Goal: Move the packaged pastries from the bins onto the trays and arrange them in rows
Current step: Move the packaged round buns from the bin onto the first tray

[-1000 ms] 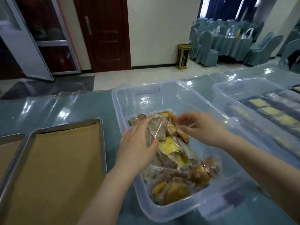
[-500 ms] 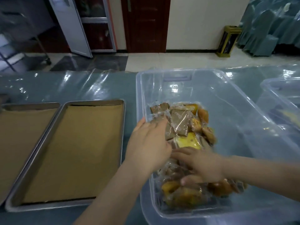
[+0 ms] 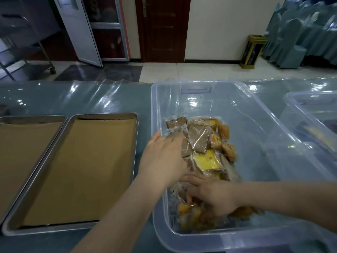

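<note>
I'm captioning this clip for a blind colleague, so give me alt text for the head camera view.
A person's left hand and right hand reach into a clear plastic bin holding a pile of cellophane-wrapped brown and yellow pastries. Two metal trays lined with brown paper sit left of the bin on a plastic-covered table.

Head camera looks forward and down, close over the table (image 3: pixel 60 99).

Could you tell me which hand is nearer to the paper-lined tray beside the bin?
Left. The left hand sits at the bin wall, just right of the tray; the right hand lies farther right, on the pastries.
</note>
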